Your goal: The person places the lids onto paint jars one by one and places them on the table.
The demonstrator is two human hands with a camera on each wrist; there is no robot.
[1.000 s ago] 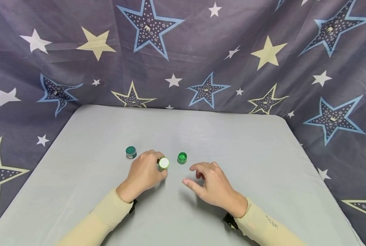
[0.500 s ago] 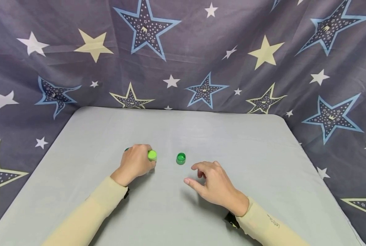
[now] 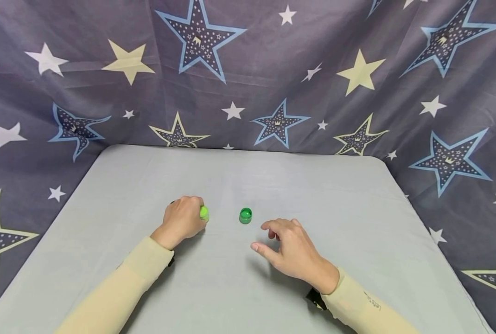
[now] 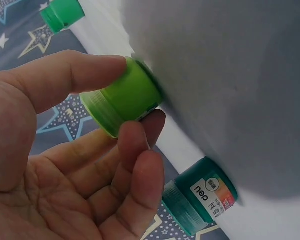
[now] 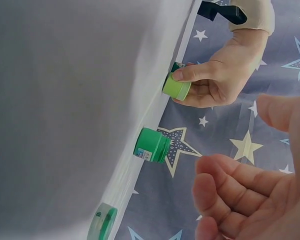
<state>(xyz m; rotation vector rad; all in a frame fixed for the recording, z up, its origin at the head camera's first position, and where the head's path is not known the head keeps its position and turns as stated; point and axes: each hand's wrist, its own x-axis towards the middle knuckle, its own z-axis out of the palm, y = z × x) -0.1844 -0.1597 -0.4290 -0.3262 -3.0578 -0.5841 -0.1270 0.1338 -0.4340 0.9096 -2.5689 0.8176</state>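
My left hand (image 3: 183, 217) grips a small lime-green paint jar (image 4: 130, 95) between thumb and fingers, its base at the tabletop in the left wrist view. A dark teal paint jar (image 4: 200, 195) with a white "deli" label stands close beside that hand; in the head view the hand hides nearly all of it. Between the two hands stands a green paint jar (image 3: 245, 215), its top uncovered. My right hand (image 3: 294, 250) hovers to the right of it with loosely bent fingers and nothing in them.
A flat round green piece, like a lid (image 5: 102, 222), lies on the table at the lower left of the right wrist view. The grey-covered table (image 3: 314, 185) ends at a star-patterned cloth (image 3: 252, 69) behind and at the sides.
My left hand has carried the lime-green jar left and lowered it beside the teal jar, covering the teal jar from the head view. The right hand has barely moved.
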